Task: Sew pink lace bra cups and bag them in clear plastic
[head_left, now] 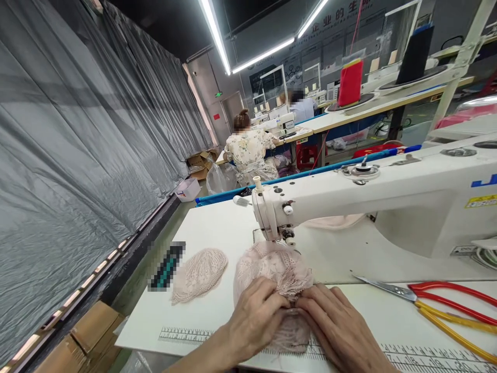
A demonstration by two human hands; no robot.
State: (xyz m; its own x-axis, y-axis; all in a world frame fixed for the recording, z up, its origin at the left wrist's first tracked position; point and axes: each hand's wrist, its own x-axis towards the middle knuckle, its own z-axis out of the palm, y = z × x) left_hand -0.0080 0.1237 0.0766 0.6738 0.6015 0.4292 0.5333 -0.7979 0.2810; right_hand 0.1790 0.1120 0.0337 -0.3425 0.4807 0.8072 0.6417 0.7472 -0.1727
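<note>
A bunched piece of pale pink lace fabric [267,264] lies under the head of a white sewing machine [330,191]. My left hand [258,316] grips the lace with its fingers curled in. Close beside it, my right hand [334,321] pinches the same fabric, thumb and fingers pressed together. Part of the lace hangs below my hands, over the table's front edge. The needle area is mostly hidden by the fabric. A separate pale lace cup [202,272] rests on the table to the left.
Scissors [411,295] with red and yellow handles lie at the right. Ruler markings [186,335] run along the front edge of the table [217,223]. A blurred dark object [166,267] sits at the left edge. Ahead, a person [250,145] sits at another machine.
</note>
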